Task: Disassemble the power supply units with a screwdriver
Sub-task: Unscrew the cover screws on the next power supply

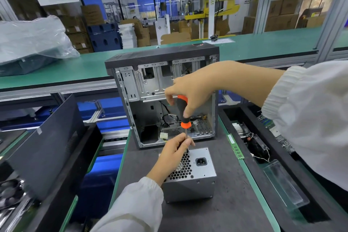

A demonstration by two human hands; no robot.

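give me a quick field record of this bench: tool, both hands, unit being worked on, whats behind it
tool: screwdriver, upright, tip at top face of power supply unit
right hand: grips the handle
left hand: pinches the shaft near the tip
unit: on dark mat, fan grille up
behind: open computer case, upright

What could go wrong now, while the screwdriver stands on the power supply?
1. The left hand pinches the shaft right beside the tip, so if the screwdriver slips off the screw, the fingers could be hurt.
2. The power supply stands free on the mat; no hand grips it, so it may turn or slide under the pressure.
3. The right hand holds the handle only with the fingertips; the tool may tilt and damage the screw head.
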